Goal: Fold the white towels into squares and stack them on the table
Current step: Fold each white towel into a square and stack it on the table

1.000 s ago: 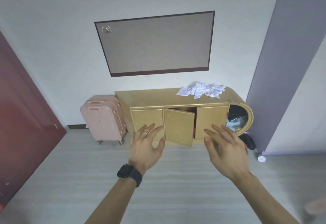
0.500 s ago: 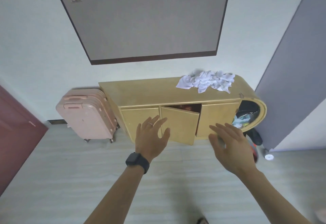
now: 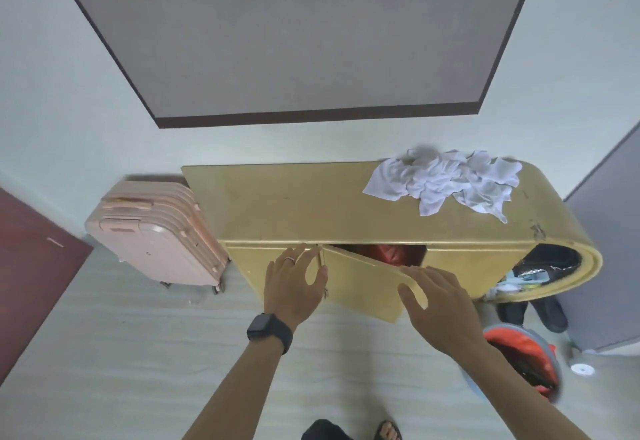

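The white towels (image 3: 446,185) lie in a crumpled heap at the right end of the table (image 3: 294,204). The left hand (image 3: 292,283) and right hand (image 3: 440,304) hover before its front edge, fingers spread, holding nothing.

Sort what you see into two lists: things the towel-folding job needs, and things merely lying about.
Job: white towels, crumpled on the yellow cabinet; left hand and right hand, both open.
Lying about: pink suitcase; cabinet's ajar door; grey wall board.

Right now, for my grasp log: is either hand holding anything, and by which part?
Nothing: left hand and right hand are open, away from the white towels.
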